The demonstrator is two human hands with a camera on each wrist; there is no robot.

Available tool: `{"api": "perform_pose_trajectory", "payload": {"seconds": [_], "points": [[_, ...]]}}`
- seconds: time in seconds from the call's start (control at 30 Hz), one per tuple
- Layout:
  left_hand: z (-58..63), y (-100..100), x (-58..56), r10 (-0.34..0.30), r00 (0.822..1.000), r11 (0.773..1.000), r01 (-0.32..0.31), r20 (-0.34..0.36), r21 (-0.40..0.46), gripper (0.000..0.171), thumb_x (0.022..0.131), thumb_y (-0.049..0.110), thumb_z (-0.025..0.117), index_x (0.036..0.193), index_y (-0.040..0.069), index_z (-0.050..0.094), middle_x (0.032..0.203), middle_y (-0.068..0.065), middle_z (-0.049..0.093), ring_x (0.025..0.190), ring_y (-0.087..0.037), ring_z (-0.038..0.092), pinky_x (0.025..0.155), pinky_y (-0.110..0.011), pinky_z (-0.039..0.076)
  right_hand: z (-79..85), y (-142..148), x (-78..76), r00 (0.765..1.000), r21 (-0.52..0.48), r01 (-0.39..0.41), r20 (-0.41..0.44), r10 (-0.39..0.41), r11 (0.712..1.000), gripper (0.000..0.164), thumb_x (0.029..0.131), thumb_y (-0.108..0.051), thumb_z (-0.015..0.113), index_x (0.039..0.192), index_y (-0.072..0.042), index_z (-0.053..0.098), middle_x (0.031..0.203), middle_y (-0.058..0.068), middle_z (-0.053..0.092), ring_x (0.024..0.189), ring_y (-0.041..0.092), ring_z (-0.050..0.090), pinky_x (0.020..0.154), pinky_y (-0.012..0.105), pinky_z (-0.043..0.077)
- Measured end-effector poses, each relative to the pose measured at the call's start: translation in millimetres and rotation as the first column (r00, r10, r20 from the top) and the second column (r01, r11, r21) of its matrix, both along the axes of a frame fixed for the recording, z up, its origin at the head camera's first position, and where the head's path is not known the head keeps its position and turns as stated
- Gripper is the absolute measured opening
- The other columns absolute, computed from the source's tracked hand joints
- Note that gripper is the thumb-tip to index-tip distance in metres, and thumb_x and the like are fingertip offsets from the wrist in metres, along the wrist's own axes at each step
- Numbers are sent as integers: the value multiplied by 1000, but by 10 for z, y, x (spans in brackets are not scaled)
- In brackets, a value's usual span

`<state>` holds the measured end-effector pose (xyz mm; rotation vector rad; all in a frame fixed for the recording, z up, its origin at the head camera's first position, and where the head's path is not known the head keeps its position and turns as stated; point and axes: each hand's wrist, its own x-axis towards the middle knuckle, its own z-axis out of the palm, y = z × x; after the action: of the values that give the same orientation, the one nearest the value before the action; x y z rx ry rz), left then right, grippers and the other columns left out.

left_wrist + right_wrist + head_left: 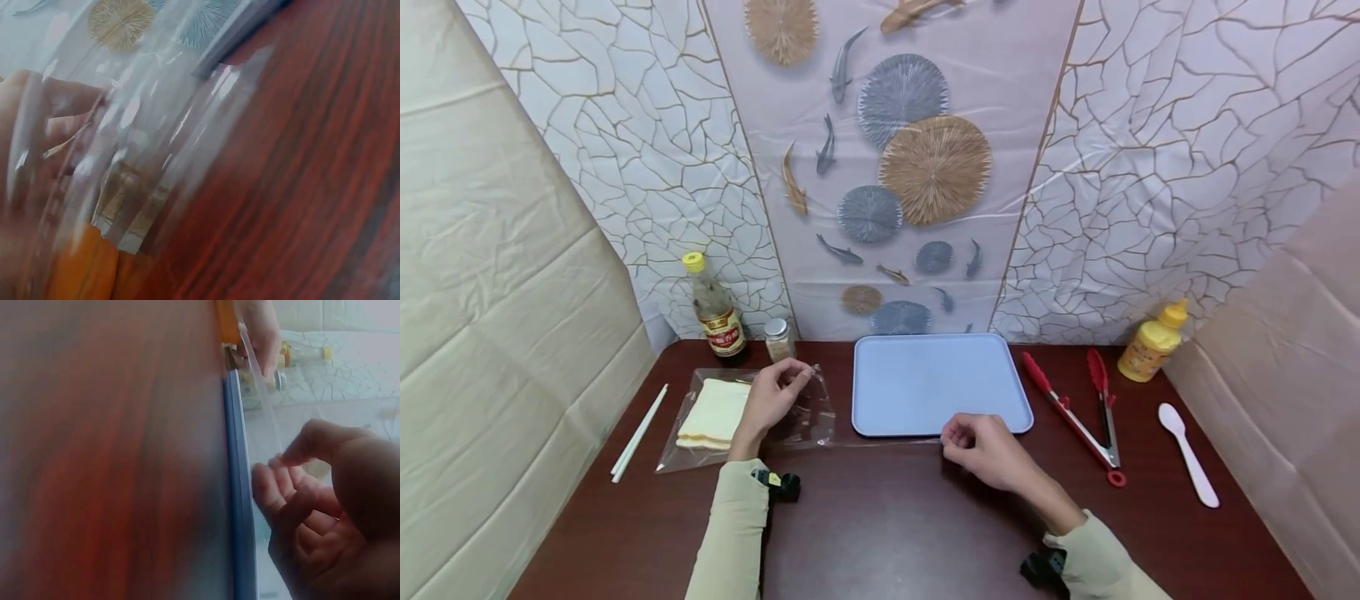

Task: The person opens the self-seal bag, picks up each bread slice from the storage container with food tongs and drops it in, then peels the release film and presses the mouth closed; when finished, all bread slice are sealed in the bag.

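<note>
Two stacked slices of crustless-looking bread [711,412] lie inside a clear plastic bag [816,417] at the left of the table. My left hand [775,396] pinches the upper edge of the bag between thumb and fingers; in the left wrist view the creased film covers part of that hand [62,119]. A thin translucent strip [262,394] stretches from the bag's side, along the near edge of a light blue tray [940,387], to my right hand [988,450]. The fingertips of the right hand [312,506] pinch the strip's end.
Chopsticks [640,433] lie far left. Behind the bag stand a yellow-capped sauce bottle [721,312] and a small silver-lidded jar [779,342]. Right of the tray are red-handled tongs [1078,421], a white spoon [1190,458] and a yellow squeeze bottle [1152,343]. Fabric walls enclose the table.
</note>
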<state>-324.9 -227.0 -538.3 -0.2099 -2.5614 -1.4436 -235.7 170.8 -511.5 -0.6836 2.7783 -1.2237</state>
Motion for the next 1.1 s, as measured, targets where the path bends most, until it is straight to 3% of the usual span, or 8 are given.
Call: {"api": "perform_pose_trajectory", "payload": {"seconds": [0.13, 0.3, 0.47, 0.6, 0.73, 0.83, 0.93, 1.1], "points": [[2, -12, 6, -3, 1000, 1000, 3, -1, 9, 17, 107, 34, 72, 111, 20, 80, 103, -6, 80, 82, -14, 63, 74, -26, 50, -5, 192, 81, 1000, 42, -7, 20, 6, 999, 13, 92, -8, 76, 88, -20, 72, 78, -10, 68, 74, 2, 62, 69, 20, 52], [2, -18, 13, -3, 1000, 999, 3, -14, 35, 14, 106, 31, 73, 109, 19, 80, 103, -5, 80, 81, -13, 63, 71, -24, 49, -2, 440, 104, 998, 76, 1, 58, -6, 997, 11, 94, -9, 78, 90, -19, 75, 80, -9, 70, 76, 2, 63, 69, 21, 53], [-3, -19, 16, 15, 999, 999, -14, -30, 39, 13, 105, 29, 74, 107, 18, 81, 102, -5, 80, 81, -11, 64, 71, -22, 49, 12, 635, 71, 992, 118, -54, 120, 40, 992, 7, 100, -12, 75, 98, -16, 81, 84, -8, 73, 75, 2, 64, 68, 21, 54], [1, -3, 12, 22, 999, 999, -20, -36, 37, 14, 106, 29, 73, 108, 18, 81, 102, -5, 80, 82, -12, 65, 71, -22, 49, 41, 724, 56, 986, 114, -75, 154, 57, 991, 14, 106, -21, 71, 98, -15, 82, 80, -5, 74, 68, 5, 65, 62, 23, 55], [10, 35, 11, 31, 998, 999, -30, -47, 22, 16, 105, 29, 74, 109, 16, 81, 102, -6, 81, 81, -10, 66, 72, -21, 50, 48, 757, 58, 995, 133, 8, 101, -21, 991, 21, 105, -27, 74, 86, -18, 81, 70, -4, 72, 59, 7, 64, 57, 24, 52], [38, 59, 11, 79, 994, 997, -77, -73, 25, 18, 105, 30, 74, 110, 14, 82, 102, -7, 82, 79, -7, 66, 72, -20, 51, 61, 734, 62, 995, 150, 83, 40, -90, 985, 20, 99, -27, 81, 80, -22, 78, 68, -8, 68, 59, 4, 58, 57, 23, 48], [100, 62, 30, 158, 985, 981, -148, -73, 121, 19, 105, 30, 75, 111, 13, 82, 103, -10, 81, 79, -7, 68, 71, -19, 53, 103, 607, 65, 996, 129, 85, 5, -86, 988, 20, 95, -27, 86, 79, -23, 76, 70, -10, 67, 64, 4, 57, 60, 22, 49], [310, 47, 98, 282, 956, 917, -245, -78, 315, 24, 105, 32, 75, 113, 11, 82, 107, -14, 80, 80, -8, 70, 66, -18, 54, 233, 148, 54, 999, 21, -40, -4, 40, 999, 12, 98, -22, 83, 87, -20, 77, 77, -9, 71, 69, 4, 63, 65, 23, 55]]}}
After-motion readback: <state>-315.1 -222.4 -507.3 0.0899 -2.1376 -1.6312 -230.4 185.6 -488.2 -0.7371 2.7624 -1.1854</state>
